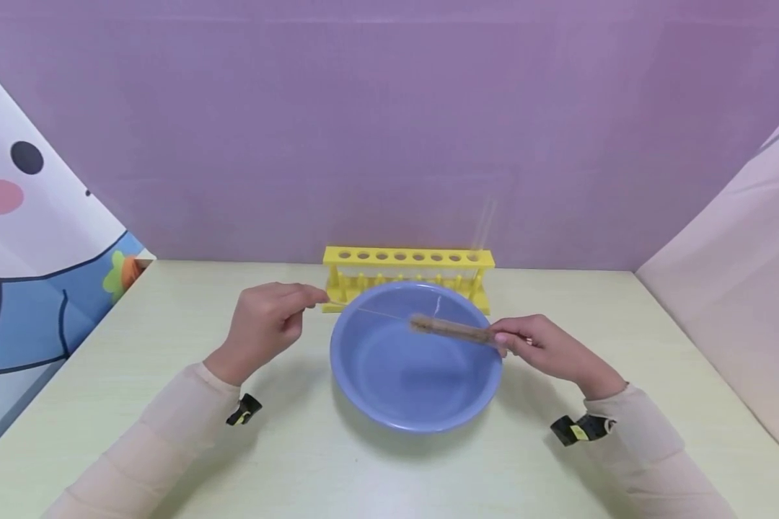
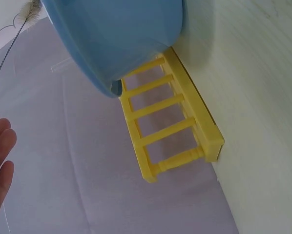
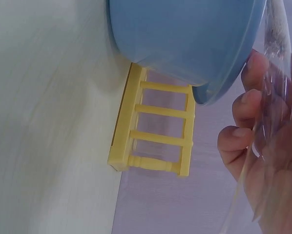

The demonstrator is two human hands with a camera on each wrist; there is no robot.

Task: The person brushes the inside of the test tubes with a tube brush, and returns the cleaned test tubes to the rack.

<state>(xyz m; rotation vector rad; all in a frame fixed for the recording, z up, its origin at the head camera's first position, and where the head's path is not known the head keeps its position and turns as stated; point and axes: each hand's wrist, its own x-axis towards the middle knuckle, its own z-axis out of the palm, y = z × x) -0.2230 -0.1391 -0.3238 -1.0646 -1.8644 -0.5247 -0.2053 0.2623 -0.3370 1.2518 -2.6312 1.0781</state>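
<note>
Above the blue basin (image 1: 389, 404), my right hand (image 1: 545, 349) grips a clear glass test tube (image 1: 461, 331), which lies nearly level with its mouth towards the left. Brownish bristles of a test tube brush (image 1: 420, 323) show at the mouth, and more bristles (image 3: 279, 41) appear inside the glass in the right wrist view. My left hand (image 1: 266, 324) pinches the far end of the brush's thin wire, left of the basin. The twisted wire (image 2: 8, 54) stretches between the hands. In the left wrist view, the left fingertips (image 2: 4, 141) show but their grip is cut off.
A yellow test tube rack (image 1: 402, 259) stands behind the basin, close to the purple backdrop (image 1: 389, 130). One clear test tube (image 1: 485, 223) leans upright in its rightmost hole. The pale tabletop (image 1: 188, 317) extends around the basin. Printed cloth (image 1: 39, 238) hangs at the left side.
</note>
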